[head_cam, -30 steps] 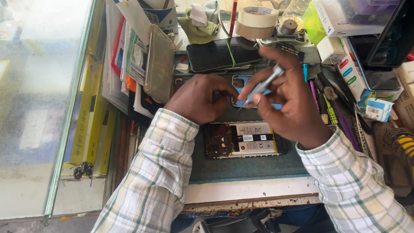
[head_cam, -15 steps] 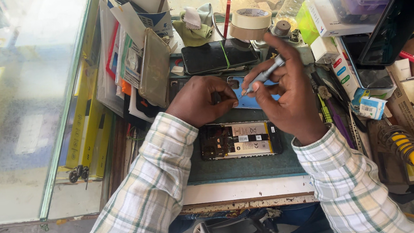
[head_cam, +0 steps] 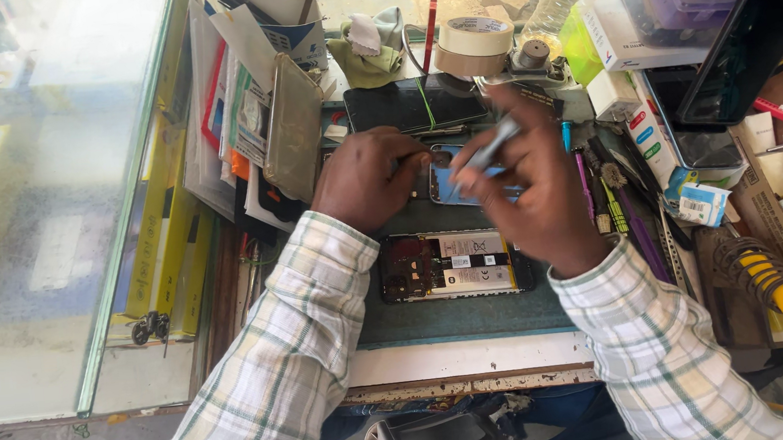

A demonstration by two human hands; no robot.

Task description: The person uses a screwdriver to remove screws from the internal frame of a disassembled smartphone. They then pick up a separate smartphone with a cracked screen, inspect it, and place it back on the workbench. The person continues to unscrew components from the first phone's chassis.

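The blue phone back cover (head_cam: 450, 182) lies on the worktop (head_cam: 456, 313) beyond an opened phone (head_cam: 452, 264); the left hand (head_cam: 364, 180) steadies it, grip pressed on its edge, while the right hand (head_cam: 531, 194) pinches a slim grey tool (head_cam: 489, 145).

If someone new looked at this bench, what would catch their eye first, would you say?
Two hands at the centre: the right hand holds a slim silver tool over a small blue part that the left hand steadies. Just below lies an opened phone on the green mat.
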